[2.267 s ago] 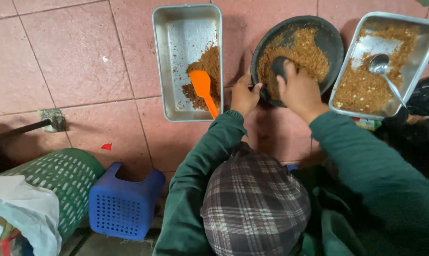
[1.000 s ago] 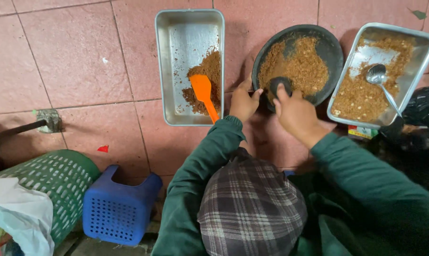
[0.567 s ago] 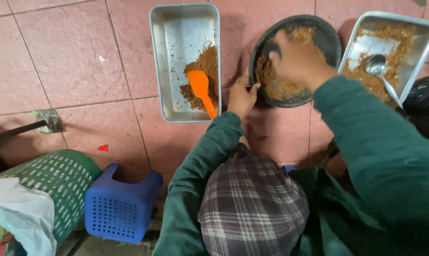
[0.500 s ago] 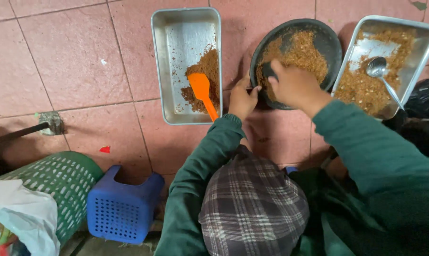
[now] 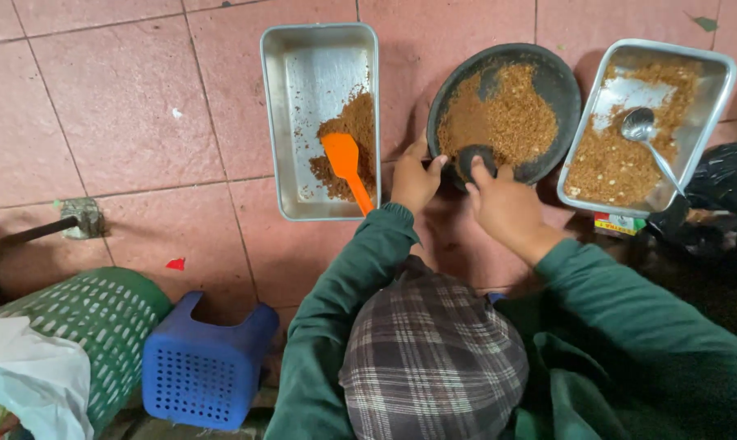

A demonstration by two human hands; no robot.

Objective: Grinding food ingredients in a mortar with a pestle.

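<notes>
A round dark stone mortar lies on the pink tiled floor, with brown ground mix spread across it. My left hand grips its near left rim. My right hand is closed on a dark stone pestle, which presses on the near edge of the mix. Left of the mortar stands a metal tray holding a heap of brown paste and an orange spatula. On the right, a second metal tray holds brown crumbs and a metal ladle.
A blue plastic stool and a green woven basket with a white bag stand at the lower left. A black bag lies at the right edge. A dark pipe runs along the floor at the left.
My right hand swept the pestle out to the far side of the mortar and drew it back to the near rim. My left hand stayed on the rim.
</notes>
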